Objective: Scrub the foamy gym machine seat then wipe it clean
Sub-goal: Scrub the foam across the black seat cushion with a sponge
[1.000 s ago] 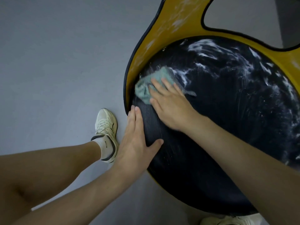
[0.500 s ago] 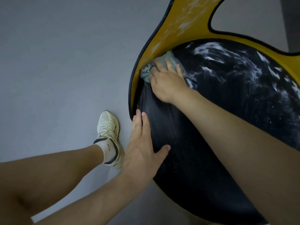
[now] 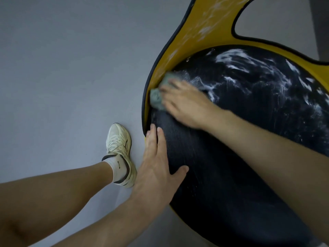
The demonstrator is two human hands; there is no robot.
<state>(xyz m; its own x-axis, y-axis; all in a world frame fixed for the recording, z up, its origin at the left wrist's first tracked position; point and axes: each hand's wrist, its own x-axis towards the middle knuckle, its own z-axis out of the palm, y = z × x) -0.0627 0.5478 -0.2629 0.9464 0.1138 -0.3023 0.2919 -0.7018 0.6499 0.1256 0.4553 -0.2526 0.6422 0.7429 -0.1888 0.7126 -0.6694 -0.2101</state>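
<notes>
The black gym machine seat [image 3: 240, 139] fills the right side, with white foam streaks across its upper right part. A yellow padded border [image 3: 179, 49], also foam-flecked, curves round its left and top. My right hand [image 3: 185, 102] presses a green cloth [image 3: 157, 94] flat against the seat's left edge where it meets the yellow border; the hand is motion-blurred. My left hand [image 3: 158, 164] lies flat with straight fingers on the seat's lower left rim, thumb spread onto the black surface.
Grey floor [image 3: 67, 68] spreads to the left. My left leg and white sneaker [image 3: 119, 147] stand on it close beside the seat's left edge. A dark upright post [image 3: 320, 24] shows at the top right corner.
My right hand slid the cloth up along the seat's left edge toward the yellow border, then back down a little. My left hand stayed flat on the rim.
</notes>
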